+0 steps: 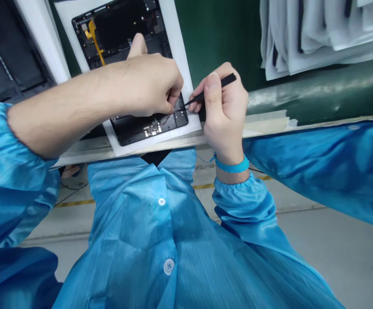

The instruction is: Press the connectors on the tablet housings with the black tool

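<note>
An opened black tablet (131,127) lies on a white sheet (191,116), its inner parts bare. A yellow flex cable (91,33) and a small circuit board (153,128) show inside it. My left hand (154,83) reaches across the tablet, thumb and forefinger closed near its right edge; one other finger sticks out on the far side. By those fingertips runs a thin dark red wire (167,119); whether they pinch it is hidden. Black tweezers (202,97) are gripped in my right hand (223,103), their tip at the tablet's edge beside the wire.
Another dark device housing (6,56) is at the far left beside white material. White sheets or sleeves (321,38) stand stacked at the upper right on the green mat (215,30). Tape (266,121) lines the table's front edge. A blue sleeve (328,159) of another person shows at right.
</note>
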`<state>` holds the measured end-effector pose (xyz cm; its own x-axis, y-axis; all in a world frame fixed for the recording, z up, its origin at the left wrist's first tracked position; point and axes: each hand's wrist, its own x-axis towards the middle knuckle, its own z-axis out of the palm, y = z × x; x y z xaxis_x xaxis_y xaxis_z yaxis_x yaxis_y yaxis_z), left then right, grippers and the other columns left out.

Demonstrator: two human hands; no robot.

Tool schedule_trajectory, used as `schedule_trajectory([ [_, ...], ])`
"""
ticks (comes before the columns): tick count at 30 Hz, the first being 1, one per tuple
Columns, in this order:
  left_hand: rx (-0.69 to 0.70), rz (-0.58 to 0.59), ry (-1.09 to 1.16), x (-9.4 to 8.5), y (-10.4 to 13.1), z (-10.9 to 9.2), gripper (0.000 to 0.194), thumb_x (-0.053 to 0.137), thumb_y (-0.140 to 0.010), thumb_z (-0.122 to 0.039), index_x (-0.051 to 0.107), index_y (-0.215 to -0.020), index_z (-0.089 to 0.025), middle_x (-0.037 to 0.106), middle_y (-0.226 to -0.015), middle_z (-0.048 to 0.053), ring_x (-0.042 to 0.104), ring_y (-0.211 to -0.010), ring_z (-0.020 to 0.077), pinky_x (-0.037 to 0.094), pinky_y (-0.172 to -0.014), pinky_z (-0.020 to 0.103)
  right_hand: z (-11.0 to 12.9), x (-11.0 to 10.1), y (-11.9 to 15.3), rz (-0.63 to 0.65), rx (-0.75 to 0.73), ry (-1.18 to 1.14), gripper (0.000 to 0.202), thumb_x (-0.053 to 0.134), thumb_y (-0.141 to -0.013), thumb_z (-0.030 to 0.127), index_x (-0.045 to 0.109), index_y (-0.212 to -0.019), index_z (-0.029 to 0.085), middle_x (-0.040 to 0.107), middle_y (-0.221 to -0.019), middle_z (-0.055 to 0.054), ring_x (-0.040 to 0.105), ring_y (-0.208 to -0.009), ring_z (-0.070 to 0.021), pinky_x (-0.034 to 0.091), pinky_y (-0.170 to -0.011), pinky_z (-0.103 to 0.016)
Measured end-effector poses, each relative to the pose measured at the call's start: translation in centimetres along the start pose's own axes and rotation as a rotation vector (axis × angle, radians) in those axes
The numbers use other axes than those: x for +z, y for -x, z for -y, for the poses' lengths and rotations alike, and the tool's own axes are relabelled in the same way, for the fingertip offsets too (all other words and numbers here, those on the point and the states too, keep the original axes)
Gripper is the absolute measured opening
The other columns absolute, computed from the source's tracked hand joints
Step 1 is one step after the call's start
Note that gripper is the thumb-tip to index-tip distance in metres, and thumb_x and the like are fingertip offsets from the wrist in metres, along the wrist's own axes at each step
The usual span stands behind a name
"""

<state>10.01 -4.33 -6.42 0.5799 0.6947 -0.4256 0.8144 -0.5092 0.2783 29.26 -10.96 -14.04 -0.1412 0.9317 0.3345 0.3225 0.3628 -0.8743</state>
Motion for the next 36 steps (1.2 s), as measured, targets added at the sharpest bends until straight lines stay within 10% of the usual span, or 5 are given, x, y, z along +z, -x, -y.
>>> schedule_trajectory([
  [5,0.139,-0.054,-0.03,0.0,-0.8,0.8,0.044,0.069,-0.113,-0.052,0.084,-0.083,-0.022,0.073,-0.068,0.0,0.071,-0.111,0.0284,0.021,-0.132,0.071,0.3,0.2,-0.1,-0.074,-0.003,-0.101,0.048,0.046,-0.116,0.072,0.057,-0.097,0.029,0.067,-0.089,0.0,0.066,-0.068,-0.0162,0.062,-0.068,-0.036],
  [17,-0.061,0.045,-0.124,-1.8,-0.9,-2.6,0.028,0.082,-0.087,-0.024,0.07,-0.062,-0.027,0.06,-0.056,0.0,0.077,-0.098,0.0376,0.023,-0.132,0.078,1.4,-0.4,0.0,0.031,0.102,-0.009,0.054,0.034,-0.118,0.073,0.059,-0.102,0.027,0.07,-0.096,0.0,0.07,-0.081,-0.0139,0.061,-0.082,-0.032],
  [25,0.183,-0.213,-0.093,0.5,-0.7,-0.9,0.038,0.08,-0.08,-0.026,0.055,-0.051,-0.025,0.038,-0.044,-0.001,0.072,-0.082,0.0343,0.026,-0.128,0.084,1.7,-0.6,-0.1,0.075,0.1,-0.038,0.056,0.039,-0.118,0.074,0.06,-0.097,0.026,0.066,-0.09,0.0,0.072,-0.084,-0.0164,0.059,-0.085,-0.034],
  [36,0.177,-0.429,0.073,3.5,4.0,-0.4,0.031,0.054,-0.107,-0.029,0.085,-0.104,-0.032,0.083,-0.091,0.006,0.074,-0.106,0.0322,0.044,-0.118,0.066,1.8,-0.8,0.0,0.113,0.068,0.043,0.054,0.038,-0.12,0.069,0.062,-0.097,0.027,0.065,-0.089,0.001,0.068,-0.085,-0.0165,0.058,-0.096,-0.036],
])
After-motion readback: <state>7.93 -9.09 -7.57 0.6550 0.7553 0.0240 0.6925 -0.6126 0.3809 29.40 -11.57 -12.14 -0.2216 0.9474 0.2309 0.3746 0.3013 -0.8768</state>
